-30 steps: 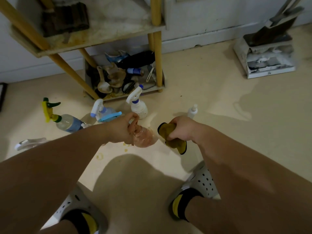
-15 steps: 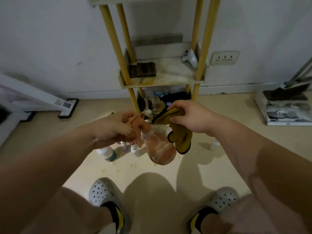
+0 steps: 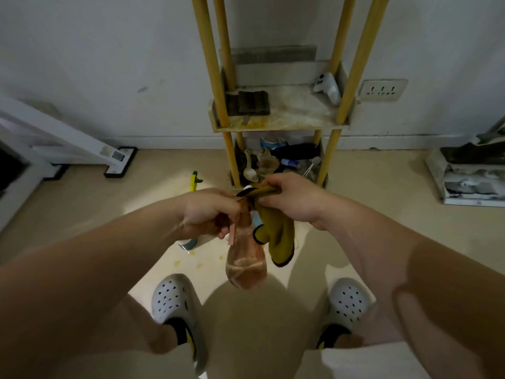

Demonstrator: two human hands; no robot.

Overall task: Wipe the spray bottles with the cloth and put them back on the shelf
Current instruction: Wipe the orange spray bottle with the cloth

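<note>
**Pink bottle held up, cloth at its top**

The left hand (image 3: 207,212) curls tight round the trigger neck of a translucent pink spray bottle (image 3: 246,266). The bottle's rounded, pear-shaped body hangs above the floor in front of the yellow-posted shelf (image 3: 273,129). A soft olive cloth (image 3: 276,233) with dark stitched edging touches the bottle's top and drapes down, bunched in the closed pinch of the right hand (image 3: 289,199)

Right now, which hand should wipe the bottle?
Right. The right hand grips the cloth, which hangs beside the bottle; the left hand holds that bottle by its spray head, so it is taken.
</note>
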